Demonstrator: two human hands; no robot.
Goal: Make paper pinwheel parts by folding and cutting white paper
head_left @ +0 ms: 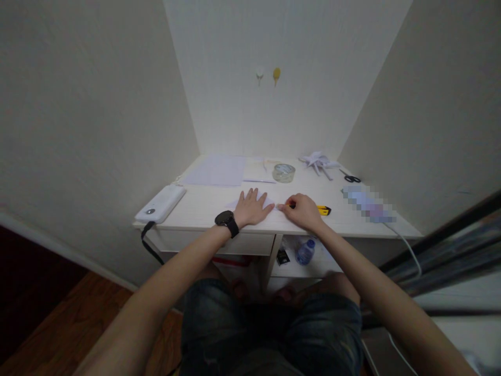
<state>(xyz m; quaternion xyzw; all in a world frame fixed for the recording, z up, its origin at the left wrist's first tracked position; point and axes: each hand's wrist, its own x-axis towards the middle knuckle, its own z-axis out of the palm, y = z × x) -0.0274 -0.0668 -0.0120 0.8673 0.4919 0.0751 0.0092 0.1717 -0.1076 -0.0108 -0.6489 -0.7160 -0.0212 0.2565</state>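
Observation:
My left hand [252, 209] lies flat with fingers spread on a folded piece of white paper [235, 202] near the desk's front edge. A black watch is on that wrist. Beside it my right hand [303, 210] is closed, thumb and finger pinched at the paper's right corner, the tips close to my left thumb. A yellow and black utility knife [324, 210] shows from behind the right hand, which hides its middle; whether the hand touches it I cannot tell.
On the white desk [219, 194] are paper sheets [215, 171], a tape roll [284, 173], a paper pinwheel-like shape [318, 161], black scissors [351, 178], a white power bank [161, 203] and a blurred-out device [368, 203] with a cable. A bottle [305, 253] stands on the shelf below.

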